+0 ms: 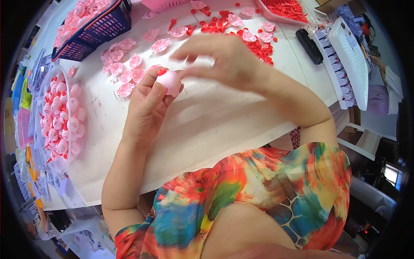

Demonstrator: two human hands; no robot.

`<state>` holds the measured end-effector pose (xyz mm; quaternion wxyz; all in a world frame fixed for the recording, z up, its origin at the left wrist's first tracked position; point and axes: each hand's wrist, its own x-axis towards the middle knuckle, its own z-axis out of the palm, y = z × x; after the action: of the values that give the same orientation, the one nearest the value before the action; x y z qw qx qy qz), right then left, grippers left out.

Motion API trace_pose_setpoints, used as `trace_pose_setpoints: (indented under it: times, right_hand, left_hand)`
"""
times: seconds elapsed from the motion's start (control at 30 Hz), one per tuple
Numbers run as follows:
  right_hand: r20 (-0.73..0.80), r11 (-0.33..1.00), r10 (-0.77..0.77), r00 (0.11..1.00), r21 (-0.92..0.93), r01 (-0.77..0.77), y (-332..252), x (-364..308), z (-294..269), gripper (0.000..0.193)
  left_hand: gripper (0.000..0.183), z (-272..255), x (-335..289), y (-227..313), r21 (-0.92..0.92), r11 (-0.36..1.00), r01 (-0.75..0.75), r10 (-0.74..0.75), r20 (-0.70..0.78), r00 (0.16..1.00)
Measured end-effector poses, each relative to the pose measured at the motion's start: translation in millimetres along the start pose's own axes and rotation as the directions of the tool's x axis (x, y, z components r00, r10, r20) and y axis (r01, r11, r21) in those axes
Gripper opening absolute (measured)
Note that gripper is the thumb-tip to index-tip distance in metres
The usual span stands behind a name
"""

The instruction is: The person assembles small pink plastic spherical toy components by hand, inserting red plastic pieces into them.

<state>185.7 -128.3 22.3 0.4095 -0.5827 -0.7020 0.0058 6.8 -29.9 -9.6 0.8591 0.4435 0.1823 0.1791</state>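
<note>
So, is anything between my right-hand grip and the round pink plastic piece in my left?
Nothing visible: your blurred right-hand grip is just beside the round pink plastic piece; whether they touch is unclear.

From here the left hand (145,103) pinches a pink ball (170,82) above the white table (207,129); the right hand (224,61) (blurred, fingers parted) hovers just beside it, pink shells (161,45) and red pieces (215,26) scattered beyond.
</note>
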Motion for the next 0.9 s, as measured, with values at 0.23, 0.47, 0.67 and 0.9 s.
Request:
trace_pose_setpoints:
  times: [0.23,0.47,0.67,0.9]
  right_hand:
    - [-0.003,0.951,0.301,0.954,-0.077,-0.3,32.3,29.6,-28.4,0.015]
    - [0.367,0.877,0.025,0.93,-0.454,0.156,88.1,65.4,11.6,0.021]
    - [0.413,0.799,0.099,0.905,-0.575,0.175,93.4,70.4,11.4,0.018]
    - [0.163,0.688,0.459,0.873,0.557,-0.465,8.4,36.7,-4.1,0.02]
  left_hand:
    - [0.052,0.0,4.6,4.6,-0.076,0.996,0.041,-0.034,0.095,0.995]
    - [0.049,-5.4,4.1,6.3,-0.183,0.979,0.091,-0.072,0.11,0.991]
    - [0.04,-5.1,6.6,8.7,-0.23,0.97,0.079,-0.037,0.184,0.982]
    - [0.051,-6.5,4.3,3.3,-0.241,0.97,0.026,0.003,0.119,0.993]
